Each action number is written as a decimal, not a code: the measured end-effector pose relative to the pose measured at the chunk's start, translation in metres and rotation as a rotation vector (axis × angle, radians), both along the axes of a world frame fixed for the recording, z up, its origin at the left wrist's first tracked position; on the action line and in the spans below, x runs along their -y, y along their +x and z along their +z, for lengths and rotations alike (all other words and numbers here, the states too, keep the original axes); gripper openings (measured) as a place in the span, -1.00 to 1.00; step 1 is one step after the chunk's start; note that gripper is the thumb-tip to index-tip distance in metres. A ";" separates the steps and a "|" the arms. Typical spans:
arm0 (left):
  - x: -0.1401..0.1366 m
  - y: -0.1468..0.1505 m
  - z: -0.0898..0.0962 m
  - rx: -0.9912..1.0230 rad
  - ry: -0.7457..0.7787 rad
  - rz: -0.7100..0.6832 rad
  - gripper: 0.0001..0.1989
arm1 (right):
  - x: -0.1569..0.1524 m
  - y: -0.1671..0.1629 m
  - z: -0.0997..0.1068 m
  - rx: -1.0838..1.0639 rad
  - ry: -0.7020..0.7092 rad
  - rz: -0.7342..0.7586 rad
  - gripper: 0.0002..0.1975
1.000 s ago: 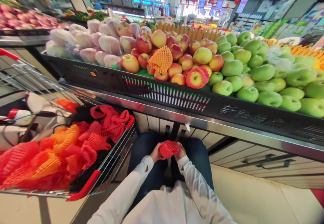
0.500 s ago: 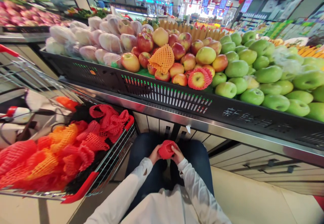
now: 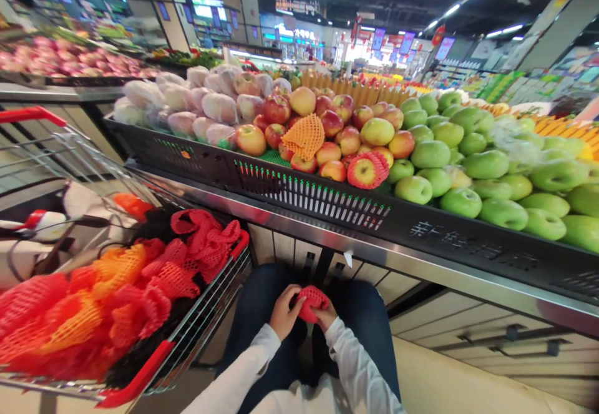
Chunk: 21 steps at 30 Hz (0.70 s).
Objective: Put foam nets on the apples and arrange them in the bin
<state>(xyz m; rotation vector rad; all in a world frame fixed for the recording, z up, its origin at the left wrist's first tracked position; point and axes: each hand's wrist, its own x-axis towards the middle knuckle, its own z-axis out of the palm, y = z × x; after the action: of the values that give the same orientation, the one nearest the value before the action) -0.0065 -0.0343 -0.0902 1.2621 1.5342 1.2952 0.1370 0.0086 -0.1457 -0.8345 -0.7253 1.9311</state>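
Above my lap I hold a red foam net (image 3: 312,301), rounded in shape; whether a fruit sits inside it I cannot tell. At its left edge my left hand (image 3: 284,313) pinches the net, with the thumb and fingers curved around a dark gap. My right hand (image 3: 326,316) is closed around the right and lower side of the net. On the display ahead, an apple in a red foam net (image 3: 367,170) lies at the front, its top showing. Close by rests an orange foam net (image 3: 304,137) among bare red apples (image 3: 250,140).
To the left stands a shopping cart (image 3: 201,301) with red foam nets (image 3: 187,276) and orange ones (image 3: 119,264) piled inside. A black display tray (image 3: 309,192) spans the front, with wrapped fruit (image 3: 219,108) on its left and green apples (image 3: 461,203) on its right.
My left hand has shifted from cupping the net's side to gripping its upper left edge. The net sits lower in view. The head view has tilted up slightly.
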 end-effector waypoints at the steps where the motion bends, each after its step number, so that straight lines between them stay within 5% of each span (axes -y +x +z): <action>1: 0.001 -0.001 0.003 0.098 -0.031 -0.016 -0.66 | 0.000 -0.001 0.002 -0.003 0.010 0.020 -0.41; 8: 0.004 -0.016 0.025 0.731 -0.213 -0.071 -0.46 | 0.003 0.000 0.013 -0.088 0.049 0.070 -0.46; 14: -0.014 -0.030 0.010 0.418 -0.256 -0.219 -0.40 | 0.002 0.008 0.014 -0.113 -0.183 0.013 -0.57; 21: -0.004 -0.012 -0.009 0.234 -0.295 -0.408 -0.53 | -0.010 0.010 -0.004 -0.169 -0.225 -0.085 -0.50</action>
<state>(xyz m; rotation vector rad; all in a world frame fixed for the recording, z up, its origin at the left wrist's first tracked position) -0.0187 -0.0301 -0.0989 1.1155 1.1752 0.8815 0.1468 0.0181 -0.1494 -0.8108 -0.3709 2.0017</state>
